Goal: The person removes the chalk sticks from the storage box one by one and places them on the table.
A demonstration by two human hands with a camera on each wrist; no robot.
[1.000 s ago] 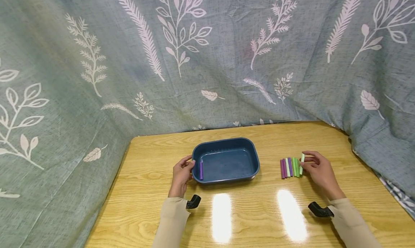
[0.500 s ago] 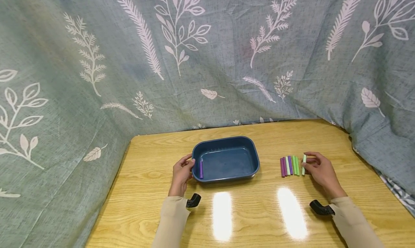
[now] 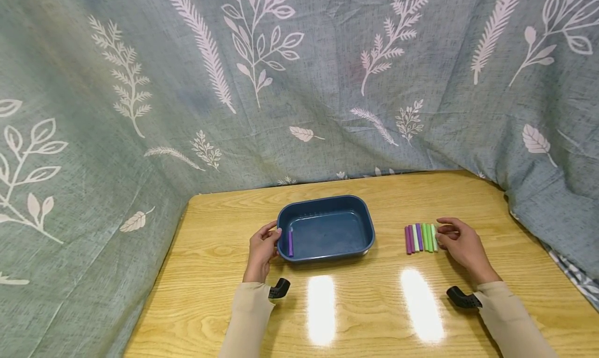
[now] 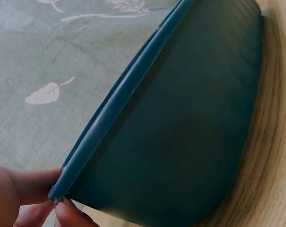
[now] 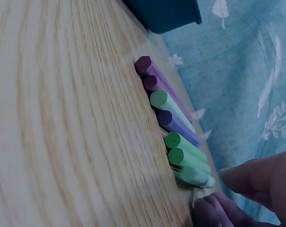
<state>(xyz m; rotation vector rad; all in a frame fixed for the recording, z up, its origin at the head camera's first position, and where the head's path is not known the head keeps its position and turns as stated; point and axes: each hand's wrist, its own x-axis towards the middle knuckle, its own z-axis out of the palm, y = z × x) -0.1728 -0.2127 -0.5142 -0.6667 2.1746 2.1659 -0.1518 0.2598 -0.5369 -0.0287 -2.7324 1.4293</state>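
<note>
My left hand point(image 3: 263, 248) pinches the left rim of a dark blue plastic tray point(image 3: 327, 257), with the thumb over the edge; the left wrist view shows the fingers at the rim point(image 4: 119, 101). One purple chalk stick point(image 3: 290, 243) lies inside, along the tray's left wall. To the right, several coloured chalk sticks lie side by side in a row: dark purple point(image 3: 409, 240), violet, green and pale green. A pale green chalk stick point(image 5: 196, 177) ends the row on the right. Beside it is my right hand point(image 3: 460, 243), thumb and fingers apart, holding nothing.
The wooden table point(image 3: 365, 306) has bright light reflections near its front. A grey-green leaf-patterned cloth point(image 3: 299, 88) hangs behind the table and along its sides. A black wrist mount point(image 3: 463, 297) sticks out from each sleeve.
My right hand moved the pale green chalk stick slightly right, then back left against the row, and let go of it. The left hand has stayed on the tray.
</note>
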